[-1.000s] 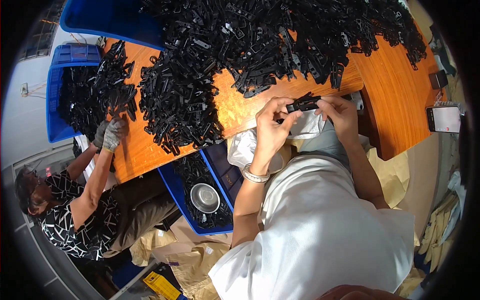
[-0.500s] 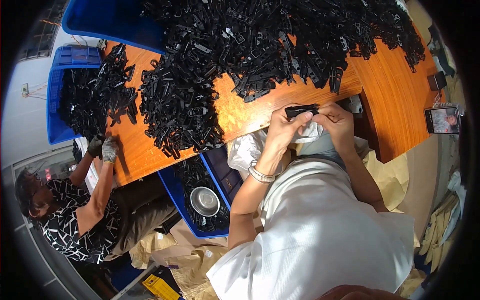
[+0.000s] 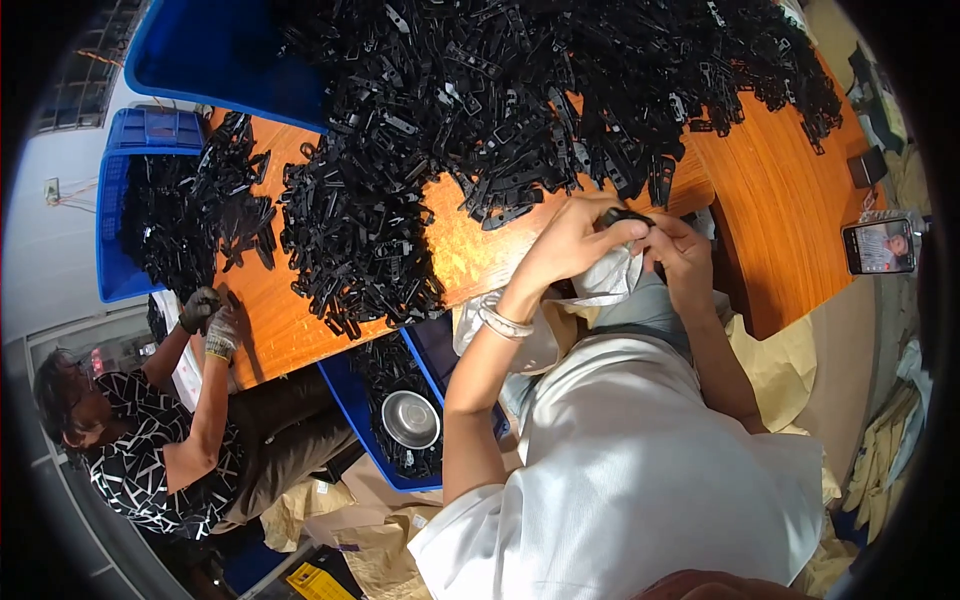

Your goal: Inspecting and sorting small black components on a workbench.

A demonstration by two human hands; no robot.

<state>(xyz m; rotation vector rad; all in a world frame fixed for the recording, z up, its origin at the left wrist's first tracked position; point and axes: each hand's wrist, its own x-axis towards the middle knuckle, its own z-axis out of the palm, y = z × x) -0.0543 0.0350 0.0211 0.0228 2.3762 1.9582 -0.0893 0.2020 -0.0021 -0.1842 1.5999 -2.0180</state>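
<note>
Black plastic clip, long axis left-right, between left hand and right hand.

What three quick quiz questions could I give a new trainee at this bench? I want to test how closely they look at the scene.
1. True or false: both of the person's hands hold one black plastic part together.
2. What lies inside the blue bin by the person's left elbow? A) a metal bowl B) a phone C) gloves
3. What does the co-worker at the table's far left wear on the hands?

Key:
1. True: left hand and right hand meet on it.
2. A, the metal bowl.
3. Work gloves.
</note>
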